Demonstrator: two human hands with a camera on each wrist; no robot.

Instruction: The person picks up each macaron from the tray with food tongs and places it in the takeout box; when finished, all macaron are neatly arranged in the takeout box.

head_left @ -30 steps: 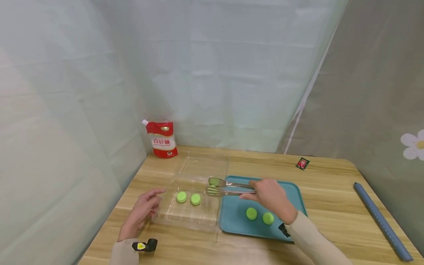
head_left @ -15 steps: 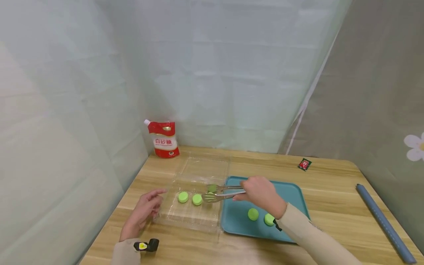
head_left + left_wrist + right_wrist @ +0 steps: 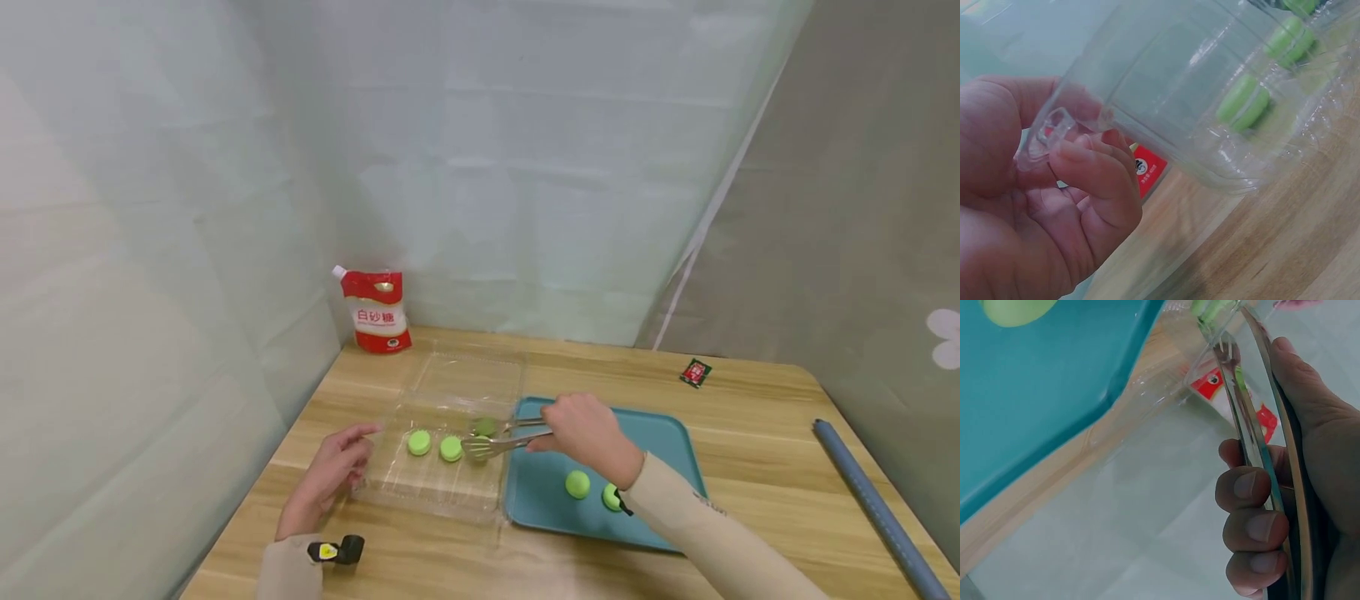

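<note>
My left hand (image 3: pixel 330 475) holds the left edge of a clear plastic clamshell box (image 3: pixel 420 497), fingers curled at its corner tab in the left wrist view. Two green macarons (image 3: pixel 419 442) sit side by side in its base. My right hand (image 3: pixel 588 437) grips metal tongs (image 3: pixel 517 442), fingers wrapped round both arms in the right wrist view. The slotted tong heads are over the right end of the box's base, with another green macaron (image 3: pixel 485 427) between them, partly hidden. Whether it touches the base cannot be told.
A teal tray (image 3: pixel 536 508) with two green macarons (image 3: pixel 577 484) lies right of the box, under my right forearm. The box's clear lid (image 3: pixel 468 375) lies open behind. A red-and-white sugar pouch (image 3: pixel 377 312), a small packet (image 3: pixel 696 372) and a blue-grey rod (image 3: pixel 873 504) stand farther out.
My right hand has moved left and the tongs have come in over the right end of the box with the macaron. My left hand has stayed at the box's edge.
</note>
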